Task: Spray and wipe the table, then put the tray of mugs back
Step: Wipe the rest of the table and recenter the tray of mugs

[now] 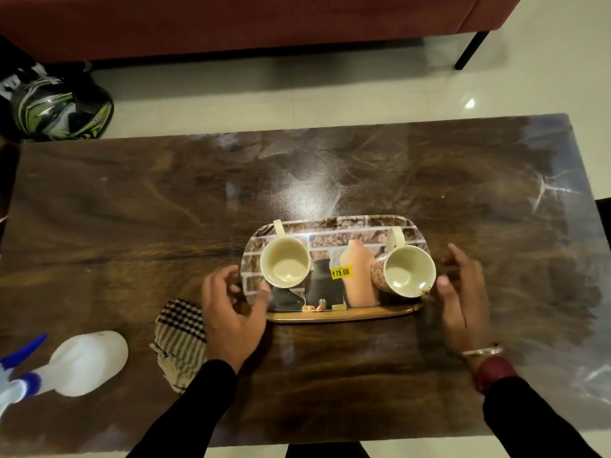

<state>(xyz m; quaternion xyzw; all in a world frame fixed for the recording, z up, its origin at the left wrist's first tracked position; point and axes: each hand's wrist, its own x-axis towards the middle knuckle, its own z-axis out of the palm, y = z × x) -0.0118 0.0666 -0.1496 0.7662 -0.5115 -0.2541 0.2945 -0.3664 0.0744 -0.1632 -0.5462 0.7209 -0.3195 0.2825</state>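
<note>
A picture-printed tray (334, 314) lies flat on the brown wooden table (132, 226), near its front middle. Two cream mugs stand on it: the left mug (285, 266) and the right mug (407, 272), which has a patterned outside. My left hand (228, 312) is at the tray's left end, fingers loosely curled, thumb over the rim. My right hand (463, 295) hovers just off the tray's right end, fingers spread and blurred. A checked cloth (182, 338) lies crumpled left of my left hand. A white spray bottle (86, 361) with a blue trigger lies on its side at the front left.
A dark red sofa (231, 21) with a black leg stands beyond the table on pale floor tiles. A black and green helmet (59, 110) sits on the floor at the table's far left corner. Glare and wet streaks mark the table's middle and right side.
</note>
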